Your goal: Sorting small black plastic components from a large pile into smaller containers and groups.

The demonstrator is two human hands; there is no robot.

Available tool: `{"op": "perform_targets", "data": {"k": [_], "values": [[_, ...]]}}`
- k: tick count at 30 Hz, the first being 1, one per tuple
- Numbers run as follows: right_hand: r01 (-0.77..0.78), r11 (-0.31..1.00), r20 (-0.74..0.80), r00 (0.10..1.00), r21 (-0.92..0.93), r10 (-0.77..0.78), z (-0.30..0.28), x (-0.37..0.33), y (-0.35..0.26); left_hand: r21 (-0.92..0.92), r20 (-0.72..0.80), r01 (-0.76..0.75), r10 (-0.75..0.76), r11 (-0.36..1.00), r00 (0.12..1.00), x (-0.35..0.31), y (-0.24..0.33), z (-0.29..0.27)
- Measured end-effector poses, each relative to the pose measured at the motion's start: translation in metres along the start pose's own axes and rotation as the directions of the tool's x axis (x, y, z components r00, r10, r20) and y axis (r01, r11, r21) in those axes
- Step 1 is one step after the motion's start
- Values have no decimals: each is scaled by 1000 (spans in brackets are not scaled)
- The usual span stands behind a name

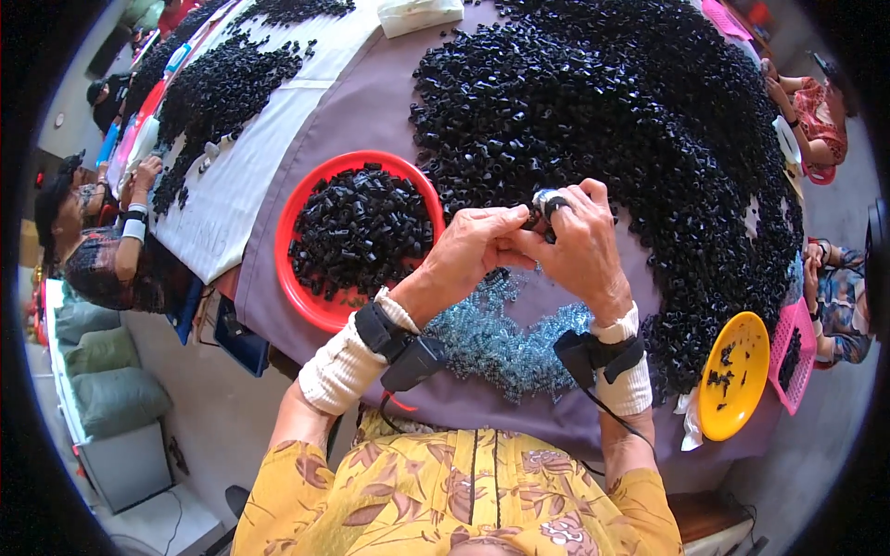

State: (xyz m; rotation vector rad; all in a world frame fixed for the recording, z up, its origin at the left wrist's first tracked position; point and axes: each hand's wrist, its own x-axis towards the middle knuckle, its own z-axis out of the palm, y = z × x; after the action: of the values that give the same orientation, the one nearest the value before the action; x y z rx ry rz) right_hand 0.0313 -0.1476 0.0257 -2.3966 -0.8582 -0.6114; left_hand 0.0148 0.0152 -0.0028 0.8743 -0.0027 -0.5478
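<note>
My left hand [471, 246] and my right hand [588, 258] meet over the table, fingers pinched together. Between the fingertips is a small black piece [532, 220], mostly hidden by the fingers. A dark band and something shiny [553, 203] show on my right fingers. Below my hands lies a loose heap of small, clear bluish pieces [505, 345], too fine to tell their kind. Left of my left hand stands a red round tray [286, 255] filled with short black pieces [357, 227]. A large spread of similar black pieces [556, 111] covers the table beyond my hands.
At the right edge lie a yellow plate [739, 400] with a few black bits and a pink basket [804, 326]. Purple cloth [345, 120] covers my table; a white-covered one [218, 227] adjoins at left. Other people sit at both sides. A white box [419, 17] stands far off.
</note>
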Motion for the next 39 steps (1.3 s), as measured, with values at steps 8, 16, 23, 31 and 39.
{"op": "perform_targets", "data": {"k": [8,16,23,31,39], "values": [[11,999,37,999,48,-13,-1,0,0,-53,9,-18,19,998,1000,1,3,2],[50,998,12,999,49,-50,-2,0,5,12,35,-50,50,999,998,0,3,2],[58,997,3,998,54,-59,-4,-4,10,115,-65,-10,18,993,998,-2,5,3],[33,996,53,998,79,-37,-6,3,7,203,-73,-53,69,978,995,-7,10,8],[-203,978,248,946,-48,208,-5,-44,43,87,-484,-292,297,952,823,-51,30,-54]]}}
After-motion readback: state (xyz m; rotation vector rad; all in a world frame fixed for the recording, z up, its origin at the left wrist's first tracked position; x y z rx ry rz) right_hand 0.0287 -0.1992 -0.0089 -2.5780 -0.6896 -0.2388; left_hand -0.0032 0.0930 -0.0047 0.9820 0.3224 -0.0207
